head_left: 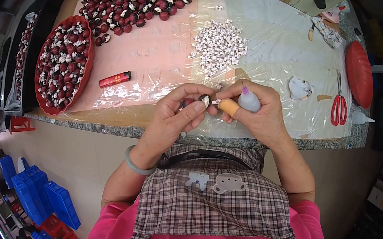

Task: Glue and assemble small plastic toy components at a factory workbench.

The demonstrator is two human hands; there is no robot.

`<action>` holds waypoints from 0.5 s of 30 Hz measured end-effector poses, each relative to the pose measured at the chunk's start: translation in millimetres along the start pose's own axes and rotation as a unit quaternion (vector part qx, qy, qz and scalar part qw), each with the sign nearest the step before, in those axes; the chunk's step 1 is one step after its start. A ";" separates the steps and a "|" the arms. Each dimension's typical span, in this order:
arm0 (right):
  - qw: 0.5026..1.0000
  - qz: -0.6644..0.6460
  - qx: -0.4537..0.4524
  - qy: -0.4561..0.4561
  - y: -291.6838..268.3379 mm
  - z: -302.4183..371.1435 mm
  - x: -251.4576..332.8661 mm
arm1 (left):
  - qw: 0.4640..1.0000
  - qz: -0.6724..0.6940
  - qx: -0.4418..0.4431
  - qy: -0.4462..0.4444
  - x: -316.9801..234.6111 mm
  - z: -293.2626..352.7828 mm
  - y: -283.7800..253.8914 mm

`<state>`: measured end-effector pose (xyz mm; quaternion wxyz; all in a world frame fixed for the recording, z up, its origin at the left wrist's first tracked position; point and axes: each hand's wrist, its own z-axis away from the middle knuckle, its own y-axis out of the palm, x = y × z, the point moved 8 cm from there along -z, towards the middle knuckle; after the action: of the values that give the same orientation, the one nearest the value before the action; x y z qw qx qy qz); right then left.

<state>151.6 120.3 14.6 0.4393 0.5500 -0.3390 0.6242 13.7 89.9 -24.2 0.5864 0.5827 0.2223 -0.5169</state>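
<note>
My left hand point(173, 110) pinches a small round black, white and dark red piece point(205, 100) between thumb and fingers, just above the table's near edge. Close against it, my right hand point(265, 111) holds a tiny whitish piece point(216, 102) at the fingertips; an orange cover point(228, 107) wraps its thumb. A small squeeze bottle point(249, 101) with a purple tip is also tucked in that right hand, tip pointing away from me. Beyond the hands lies a heap of tiny white pieces point(218, 45). A large pile of dark red and black balls point(129, 2) spreads at the far left.
At the left stands a red scalloped tray point(88, 65) full of balls with white bits. A red lighter point(115, 80) lies nearby. To the right are red-handled scissors point(339, 111), a crumpled tissue point(300, 88), a red dish point(359, 74) and another squeeze bottle point(362, 118).
</note>
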 end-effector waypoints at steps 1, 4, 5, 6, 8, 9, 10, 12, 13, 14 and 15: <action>1.000 0.004 0.000 -0.009 0.7 0.7 0.5 | 1.000 -0.005 -0.005 -0.002 0.3 0.3 0.2; 0.999 0.018 -0.012 -0.029 2.4 2.4 2.9 | 1.000 -0.015 -0.009 -0.002 1.7 0.5 -0.3; 0.999 0.028 -0.023 -0.039 1.4 2.9 4.5 | 1.000 -0.019 -0.008 -0.001 2.0 0.5 -0.4; 0.999 0.028 -0.023 -0.039 0.9 3.0 3.2 | 1.000 -0.019 -0.008 -0.001 2.0 0.3 -0.2; 0.993 0.091 -0.030 -0.064 -0.6 3.5 2.5 | 1.000 -0.020 -0.010 -0.010 2.8 0.2 0.3; 0.993 0.091 -0.030 -0.063 -0.8 3.4 0.7 | 1.000 -0.020 -0.010 -0.010 2.4 0.1 1.0; 0.993 0.090 -0.035 -0.062 -1.7 3.4 -1.0 | 0.999 -0.026 -0.015 -0.010 1.8 0.0 1.1; 0.993 0.089 -0.039 -0.059 -2.5 3.5 -2.5 | 0.999 -0.032 -0.020 -0.011 0.2 0.3 2.6; 0.992 0.097 -0.042 -0.068 -2.7 4.0 -1.3 | 0.998 -0.061 -0.026 0.000 -3.0 0.6 3.1; 0.990 0.106 -0.045 -0.077 -3.0 4.4 -0.1 | 0.995 -0.090 -0.032 0.012 -5.5 0.9 3.3; 0.991 0.105 -0.044 -0.076 -3.4 4.7 -0.4 | 0.995 -0.090 -0.033 0.012 -4.2 1.2 3.2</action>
<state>156.6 117.3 14.8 0.3677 0.5373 -0.4547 0.6078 14.5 89.6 -18.9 0.5538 0.5470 0.2971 -0.5529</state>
